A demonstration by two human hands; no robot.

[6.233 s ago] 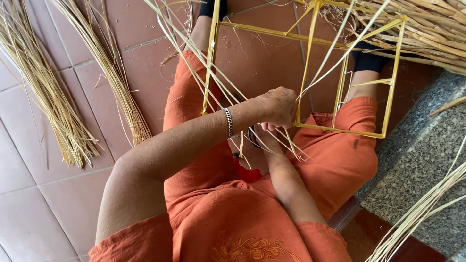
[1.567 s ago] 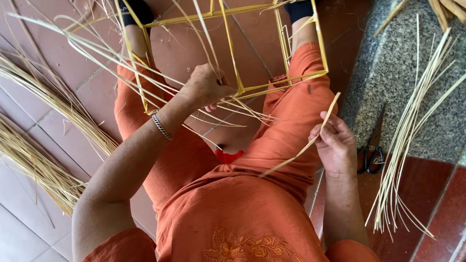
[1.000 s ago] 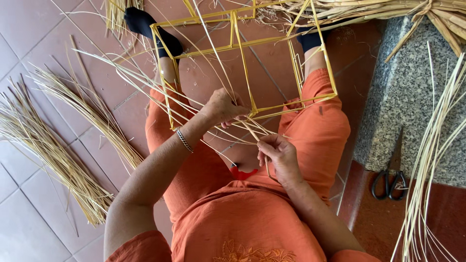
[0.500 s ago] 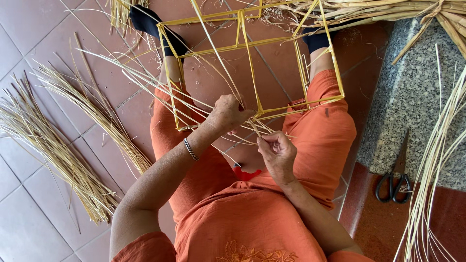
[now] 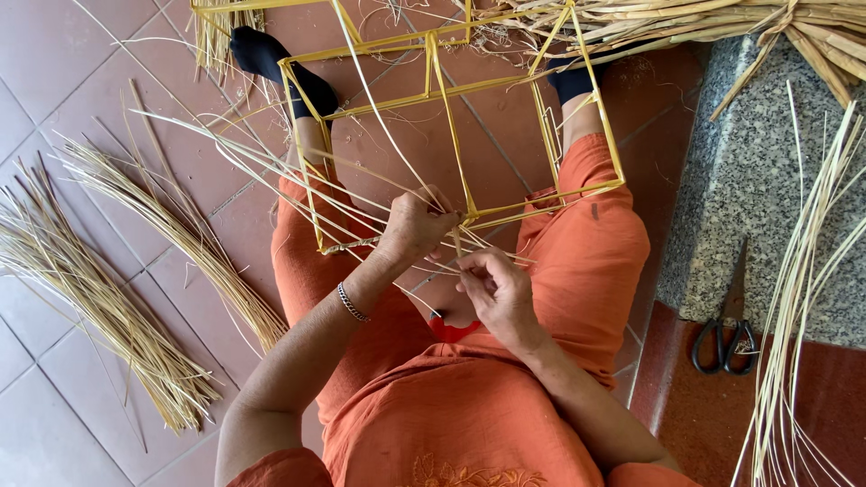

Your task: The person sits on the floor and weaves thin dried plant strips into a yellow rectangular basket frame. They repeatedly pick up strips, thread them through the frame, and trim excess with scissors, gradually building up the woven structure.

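Gleaming yellow box-shaped cane frame (image 5: pixel 451 135)

A yellow box-shaped frame (image 5: pixel 451 126) of thin straight rods rests across the person's lap and lower legs, its near edge at the knees and its far end reaching toward the feet. It stands open, only bars with bare gaps between them. Long pale straw strands (image 5: pixel 271 171) run slantwise through its near left corner and fan out to the left; a few cross the near bottom bar, where they meet in a bunch.
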